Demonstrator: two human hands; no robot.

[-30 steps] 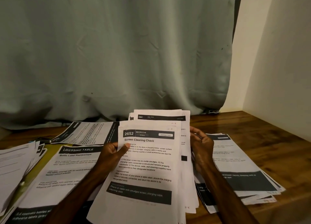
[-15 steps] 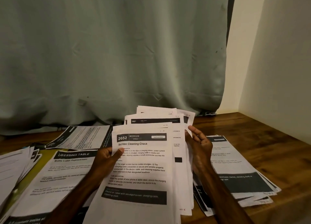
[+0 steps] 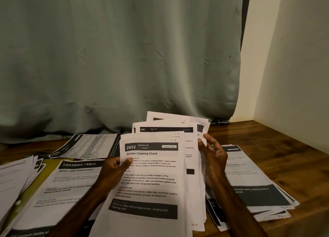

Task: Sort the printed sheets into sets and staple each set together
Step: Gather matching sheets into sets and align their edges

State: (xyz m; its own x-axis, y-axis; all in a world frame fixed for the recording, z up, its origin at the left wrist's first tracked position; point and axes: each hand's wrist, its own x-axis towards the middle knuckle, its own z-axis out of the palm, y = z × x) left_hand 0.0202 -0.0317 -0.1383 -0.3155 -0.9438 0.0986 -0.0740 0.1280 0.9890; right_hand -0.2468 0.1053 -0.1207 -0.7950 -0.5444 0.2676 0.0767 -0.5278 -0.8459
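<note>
Centre of the frame, low: the fan of sheets (image 3: pixel 170 192) stands up off the bench (image 3: pixel 284 156), long axis running from bottom to top, and it sits squarely between both hands. The left hand (image 3: pixel 114 167) pinches the left edge of the front sheet (image 3: pixel 151 183), headed "Screen Cleaning Check", with the thumb laid on the print. The right hand (image 3: pixel 213 158) is at the fan's right edge, fingers loosely spread and palm turned toward the paper, fingertips against the rear sheets, nothing clearly gripped. That hand looks nearer the offset back pages, including the 3561 sheet (image 3: pixel 165 129), so peeling one off falls to it. Sorted piles lie at lower left (image 3: pixel 71 183) and lower right (image 3: pixel 258 192).
</note>
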